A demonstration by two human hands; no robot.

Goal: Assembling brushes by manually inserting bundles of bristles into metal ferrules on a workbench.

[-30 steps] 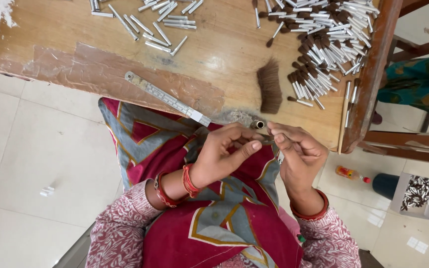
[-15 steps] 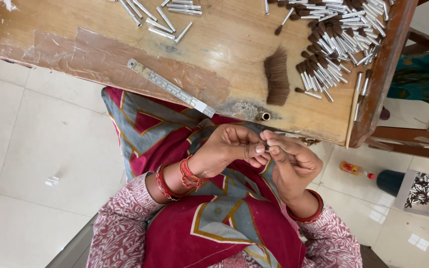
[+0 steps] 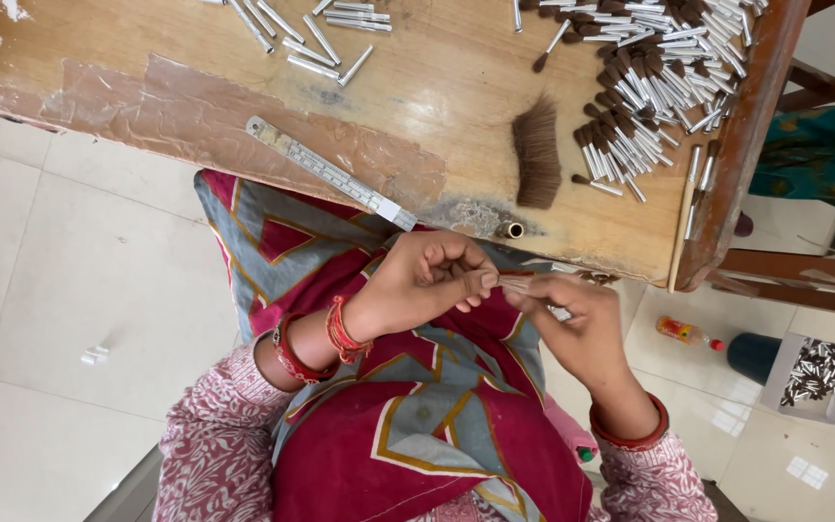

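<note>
My left hand [image 3: 427, 280] and my right hand [image 3: 572, 324] meet over my lap, just below the edge of the wooden table [image 3: 186, 77]. Between their fingertips they pinch a small tuft of brown bristles [image 3: 517, 281]. A loose bundle of brown bristle hair [image 3: 537, 153] lies on the table above my hands. To its right is a heap of small brush heads with silver ferrules [image 3: 645, 87]. A short brass tube [image 3: 512, 230] sits at the table's edge, close above my hands.
A metal ruler [image 3: 331, 174] lies slanted near the table edge. Several empty silver ferrules [image 3: 316, 39] lie at the top. On the tiled floor at right stand an orange bottle [image 3: 688, 333], a dark container [image 3: 754, 356] and a box of dark pieces [image 3: 817, 375].
My hands have closed in on each other over my lap, fingertips now meeting on the bristle tuft. The view has shifted slightly.
</note>
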